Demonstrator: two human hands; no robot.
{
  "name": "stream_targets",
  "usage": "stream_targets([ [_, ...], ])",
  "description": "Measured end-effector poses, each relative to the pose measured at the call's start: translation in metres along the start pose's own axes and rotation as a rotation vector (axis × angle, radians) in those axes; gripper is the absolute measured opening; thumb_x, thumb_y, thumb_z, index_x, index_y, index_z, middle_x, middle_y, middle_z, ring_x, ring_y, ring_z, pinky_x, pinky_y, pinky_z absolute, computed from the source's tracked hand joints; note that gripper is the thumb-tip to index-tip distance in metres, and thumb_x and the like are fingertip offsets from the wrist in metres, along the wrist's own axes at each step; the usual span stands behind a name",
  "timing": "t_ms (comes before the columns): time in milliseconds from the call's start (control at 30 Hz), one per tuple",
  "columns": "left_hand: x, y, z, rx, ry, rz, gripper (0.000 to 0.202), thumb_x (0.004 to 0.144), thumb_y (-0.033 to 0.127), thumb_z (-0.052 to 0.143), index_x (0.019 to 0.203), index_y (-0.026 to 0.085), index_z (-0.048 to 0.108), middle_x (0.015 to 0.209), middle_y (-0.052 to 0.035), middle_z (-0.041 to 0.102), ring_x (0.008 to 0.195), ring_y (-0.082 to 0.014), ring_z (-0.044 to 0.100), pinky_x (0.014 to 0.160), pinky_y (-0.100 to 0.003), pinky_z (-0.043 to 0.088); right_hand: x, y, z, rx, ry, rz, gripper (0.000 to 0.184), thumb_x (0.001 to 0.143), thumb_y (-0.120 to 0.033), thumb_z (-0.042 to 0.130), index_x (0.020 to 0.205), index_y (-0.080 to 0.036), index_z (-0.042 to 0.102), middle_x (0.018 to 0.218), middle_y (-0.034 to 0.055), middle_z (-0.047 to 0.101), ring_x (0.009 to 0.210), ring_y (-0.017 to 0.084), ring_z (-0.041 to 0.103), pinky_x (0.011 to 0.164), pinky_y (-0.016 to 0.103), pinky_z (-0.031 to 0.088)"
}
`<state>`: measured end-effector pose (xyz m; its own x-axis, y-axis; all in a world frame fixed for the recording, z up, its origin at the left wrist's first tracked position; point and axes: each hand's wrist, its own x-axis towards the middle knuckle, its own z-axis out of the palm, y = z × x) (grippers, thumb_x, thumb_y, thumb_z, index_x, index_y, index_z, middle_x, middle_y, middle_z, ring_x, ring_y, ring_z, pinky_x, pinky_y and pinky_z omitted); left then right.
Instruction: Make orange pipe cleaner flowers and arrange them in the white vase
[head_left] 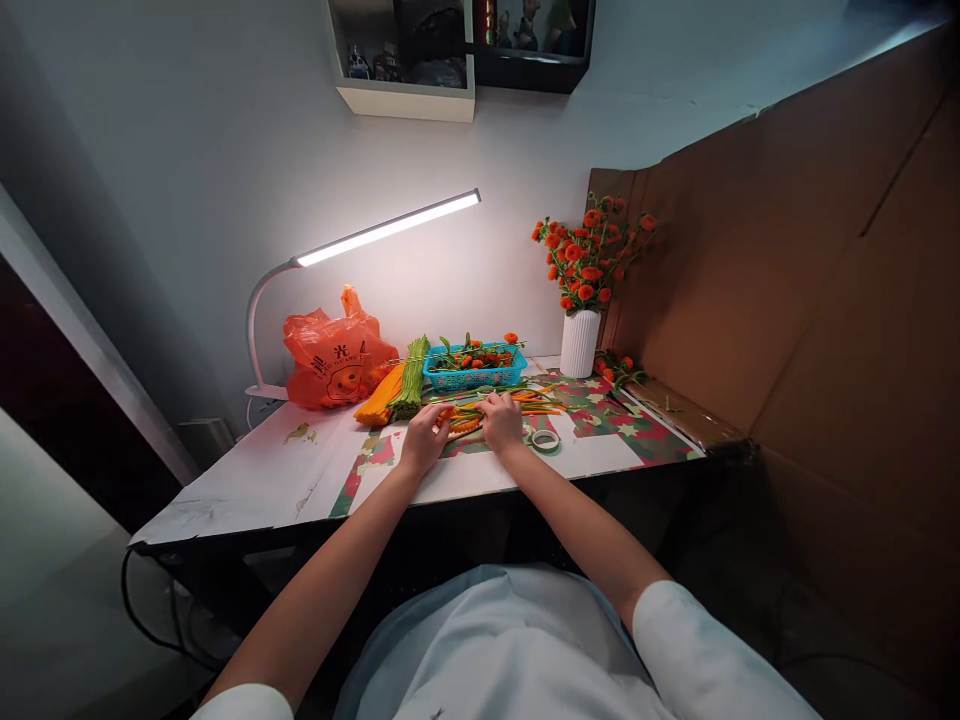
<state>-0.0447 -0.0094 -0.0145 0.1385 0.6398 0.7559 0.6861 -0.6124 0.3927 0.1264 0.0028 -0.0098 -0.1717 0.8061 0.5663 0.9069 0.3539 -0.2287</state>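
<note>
My left hand [426, 437] is curled over the middle of the table, its fingers closed at the end of an orange and green pipe cleaner [466, 410]. Close on its right, my right hand [501, 420] pinches the same piece, though the fingertips hide most of it. Loose orange and green pipe cleaners [536, 402] lie just behind and to the right of my hands. A roll of green tape [545, 440] lies flat beside my right wrist. Bundles of orange pipe cleaners [380, 396] and green pipe cleaners [412, 378] rest behind my left hand.
A blue basket [476, 378] holds orange flowers with green stems. Behind it to the right, a white vase [580, 345] carries more orange flowers [585, 262]. An orange plastic bag [337, 355] and a lit lamp [390, 228] stand left. Cardboard [787, 250] walls the right side.
</note>
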Motion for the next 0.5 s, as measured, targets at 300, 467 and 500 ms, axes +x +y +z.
stream_targets([
  [300, -0.0004, -0.0029, 0.0020, 0.021, -0.014, 0.057, 0.023, 0.083, 0.013, 0.050, 0.098, 0.020, 0.067, 0.095, -0.0057, 0.069, 0.087, -0.0191, 0.064, 0.077, -0.030, 0.053, 0.0005, 0.0009, 0.0019, 0.015, 0.040, -0.050, 0.032, 0.092, -0.013, 0.044, 0.103, -0.027, 0.070, 0.100, 0.0067, 0.062, 0.093, 0.022, 0.043, 0.075, 0.034, 0.030],
  [467, -0.0009, -0.0056, 0.0035, 0.037, -0.031, 0.087, 0.025, 0.082, 0.014, 0.052, 0.099, 0.022, 0.068, 0.095, -0.0054, 0.069, 0.087, -0.0194, 0.065, 0.078, -0.031, 0.053, 0.0002, 0.0006, 0.0040, 0.088, 0.102, -0.072, 0.031, 0.091, -0.011, 0.046, 0.099, -0.027, 0.071, 0.095, 0.0056, 0.063, 0.091, 0.022, 0.044, 0.074, 0.033, 0.030],
  [500, -0.0010, -0.0062, 0.0037, 0.039, -0.027, 0.089, 0.025, 0.082, 0.014, 0.053, 0.100, 0.022, 0.069, 0.096, -0.0055, 0.069, 0.087, -0.0196, 0.065, 0.079, -0.032, 0.053, 0.0002, 0.0005, 0.0042, 0.102, 0.111, -0.073, 0.031, 0.090, -0.010, 0.046, 0.098, -0.027, 0.071, 0.095, 0.0056, 0.063, 0.091, 0.022, 0.044, 0.074, 0.033, 0.030],
])
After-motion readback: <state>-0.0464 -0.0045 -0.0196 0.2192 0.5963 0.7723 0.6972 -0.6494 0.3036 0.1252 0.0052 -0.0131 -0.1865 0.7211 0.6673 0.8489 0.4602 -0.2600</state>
